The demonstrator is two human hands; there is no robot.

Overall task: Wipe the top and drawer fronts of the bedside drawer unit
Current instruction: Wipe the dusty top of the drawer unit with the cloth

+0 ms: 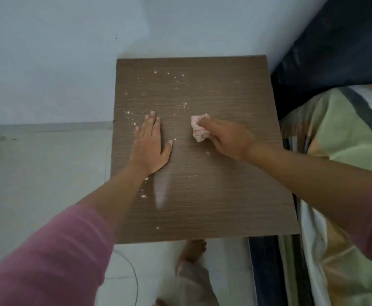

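Observation:
The brown wood-grain top of the bedside drawer unit (220, 191) fills the middle of the view, seen from above. White crumbs (167, 77) are scattered over its far and left parts. My left hand (150, 144) lies flat, palm down, on the left half of the top. My right hand (227, 139) presses a crumpled white cloth with red stripes (198, 129) onto the top near the centre. The drawer fronts are hidden below the top.
A pale wall (92, 51) stands behind and left of the unit. A bed with a patterned cover (344, 138) and a dark headboard (335, 51) touches the unit's right side. White floor tiles (46, 173) lie to the left. My foot (192, 250) shows below the front edge.

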